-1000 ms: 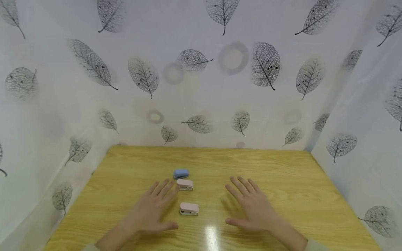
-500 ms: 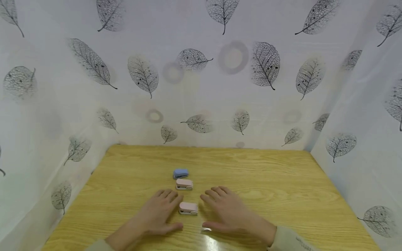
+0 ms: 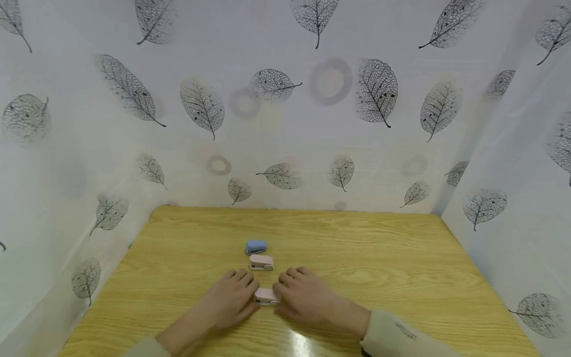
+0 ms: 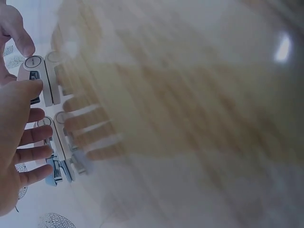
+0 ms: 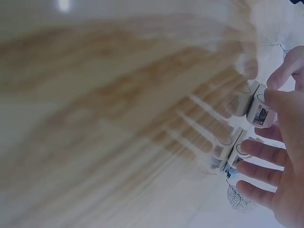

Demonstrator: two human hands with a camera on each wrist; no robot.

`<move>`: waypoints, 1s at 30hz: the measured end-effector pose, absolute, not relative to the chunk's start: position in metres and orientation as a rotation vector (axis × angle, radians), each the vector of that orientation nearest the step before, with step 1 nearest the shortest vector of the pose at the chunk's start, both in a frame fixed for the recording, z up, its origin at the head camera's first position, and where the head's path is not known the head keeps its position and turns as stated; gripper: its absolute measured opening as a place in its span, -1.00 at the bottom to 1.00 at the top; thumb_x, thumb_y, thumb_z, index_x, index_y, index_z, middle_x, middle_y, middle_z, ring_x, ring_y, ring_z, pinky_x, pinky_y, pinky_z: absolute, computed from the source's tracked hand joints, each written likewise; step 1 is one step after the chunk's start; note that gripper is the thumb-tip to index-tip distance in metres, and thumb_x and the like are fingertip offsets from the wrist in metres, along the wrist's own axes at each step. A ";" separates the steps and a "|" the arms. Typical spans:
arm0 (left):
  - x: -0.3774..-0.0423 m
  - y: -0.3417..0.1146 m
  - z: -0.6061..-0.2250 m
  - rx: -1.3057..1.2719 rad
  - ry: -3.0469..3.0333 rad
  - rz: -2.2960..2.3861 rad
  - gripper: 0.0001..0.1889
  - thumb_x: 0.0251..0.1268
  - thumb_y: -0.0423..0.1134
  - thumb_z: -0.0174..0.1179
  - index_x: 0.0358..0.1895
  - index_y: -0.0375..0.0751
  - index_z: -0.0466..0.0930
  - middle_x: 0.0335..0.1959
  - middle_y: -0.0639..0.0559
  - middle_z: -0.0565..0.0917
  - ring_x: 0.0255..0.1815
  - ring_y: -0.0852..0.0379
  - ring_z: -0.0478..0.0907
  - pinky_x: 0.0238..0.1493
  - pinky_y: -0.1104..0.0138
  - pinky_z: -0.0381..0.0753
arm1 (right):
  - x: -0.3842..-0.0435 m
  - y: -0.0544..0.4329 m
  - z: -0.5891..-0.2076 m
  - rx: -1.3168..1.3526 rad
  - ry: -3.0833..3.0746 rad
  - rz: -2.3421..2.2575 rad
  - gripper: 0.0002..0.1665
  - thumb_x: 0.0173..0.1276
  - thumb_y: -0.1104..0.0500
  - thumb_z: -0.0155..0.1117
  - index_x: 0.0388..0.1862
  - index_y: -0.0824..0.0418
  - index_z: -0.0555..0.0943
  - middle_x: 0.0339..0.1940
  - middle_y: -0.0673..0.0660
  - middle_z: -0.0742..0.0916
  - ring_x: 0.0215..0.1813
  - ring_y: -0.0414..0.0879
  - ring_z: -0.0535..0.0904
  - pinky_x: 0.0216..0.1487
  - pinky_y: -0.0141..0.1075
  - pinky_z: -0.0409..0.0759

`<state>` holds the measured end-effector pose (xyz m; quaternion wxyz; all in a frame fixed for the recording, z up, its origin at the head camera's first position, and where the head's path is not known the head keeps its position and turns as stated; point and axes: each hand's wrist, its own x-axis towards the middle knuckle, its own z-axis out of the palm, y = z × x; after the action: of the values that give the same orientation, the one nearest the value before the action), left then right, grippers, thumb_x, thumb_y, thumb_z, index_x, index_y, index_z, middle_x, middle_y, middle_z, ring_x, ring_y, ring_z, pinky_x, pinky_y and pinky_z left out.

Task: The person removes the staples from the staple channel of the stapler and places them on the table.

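Observation:
A pink and white mini stapler (image 3: 266, 296) sits on the table between both hands. My left hand (image 3: 225, 300) has its thumb and index finger at the stapler's left end. At the opposite end, the thumb and index finger of my right hand (image 3: 308, 300) hold the right side. In the left wrist view, the left thumb (image 4: 29, 89) overlaps the stapler's metal part, with the other fingers spread behind. The right wrist view shows the right thumb (image 5: 275, 99) against the stapler (image 5: 259, 111). Beyond it lie a second pink stapler (image 3: 261, 262) and a blue stapler (image 3: 256, 247).
The wood-grain table (image 3: 379, 248) has a glossy surface that mirrors hands and staplers. A white curtain (image 3: 285, 134) with leaf prints encloses its back and sides. The two farther staplers lie close together, just past the fingertips.
My right hand has come in leftward from the right side to the nearest pink stapler. My left hand has moved slightly nearer and closed in on its left end. The staplers stay put.

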<state>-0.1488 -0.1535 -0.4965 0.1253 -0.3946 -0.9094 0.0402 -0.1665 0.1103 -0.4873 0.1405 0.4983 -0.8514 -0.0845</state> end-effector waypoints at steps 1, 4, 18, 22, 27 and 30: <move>-0.149 -0.153 -0.497 -1.151 -2.643 0.120 -0.71 0.51 0.18 0.20 -0.13 0.06 0.52 -0.16 0.18 0.60 -0.09 0.18 0.54 -0.02 0.24 0.61 | -0.167 0.109 -0.487 1.436 -2.457 -0.252 -0.61 0.59 -0.37 0.06 -0.07 -0.14 0.56 -0.10 -0.14 0.70 0.02 -0.21 0.64 0.15 -0.28 0.65; -0.150 -0.152 -0.498 -1.155 -2.624 0.127 -0.73 0.52 0.13 0.21 -0.15 0.04 0.54 -0.17 0.16 0.62 -0.08 0.17 0.57 -0.02 0.23 0.63 | -0.167 0.108 -0.486 1.423 -2.458 -0.270 -0.65 0.60 -0.34 0.09 -0.11 -0.15 0.57 -0.12 -0.15 0.69 -0.01 -0.22 0.63 0.11 -0.31 0.64; -0.156 -0.115 -0.497 -1.232 -2.551 0.178 -0.73 0.60 0.11 0.10 -0.18 0.03 0.57 -0.16 0.14 0.69 0.03 0.13 0.64 0.16 0.21 0.67 | -0.157 0.144 -0.485 1.303 -2.568 -0.244 -0.63 0.55 -0.31 0.19 -0.05 -0.09 0.64 -0.06 -0.11 0.74 0.03 -0.17 0.66 0.09 -0.24 0.69; -0.160 -0.099 -0.496 -1.252 -2.572 0.187 -0.71 0.63 0.12 0.05 -0.14 0.03 0.60 -0.15 0.15 0.69 -0.02 0.16 0.62 0.13 0.23 0.67 | -0.157 0.159 -0.486 1.262 -2.581 -0.229 -0.64 0.53 -0.30 0.23 -0.06 -0.09 0.65 -0.08 -0.11 0.74 0.02 -0.16 0.67 0.06 -0.22 0.71; -0.167 -0.080 -0.495 -1.271 -2.599 0.191 -0.69 0.65 0.14 0.00 -0.10 0.05 0.60 -0.14 0.17 0.67 -0.09 0.20 0.57 0.02 0.29 0.63 | -0.159 0.177 -0.488 1.224 -2.571 -0.172 -0.66 0.50 -0.27 0.30 -0.09 -0.06 0.67 -0.12 -0.10 0.74 -0.04 -0.15 0.67 0.01 -0.21 0.73; -0.172 -0.070 -0.494 -1.290 -2.596 0.174 -0.70 0.66 0.14 0.00 -0.09 0.06 0.61 -0.15 0.18 0.66 -0.11 0.21 0.56 -0.08 0.33 0.60 | -0.160 0.187 -0.487 1.203 -2.584 -0.131 -0.67 0.50 -0.24 0.32 -0.07 -0.04 0.68 -0.11 -0.09 0.74 -0.03 -0.13 0.68 0.01 -0.18 0.73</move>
<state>-0.1723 -0.0697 -0.4942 0.1187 -0.4411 -0.8876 0.0594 -0.1603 0.1870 -0.4872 0.1434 0.4173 -0.8962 -0.0455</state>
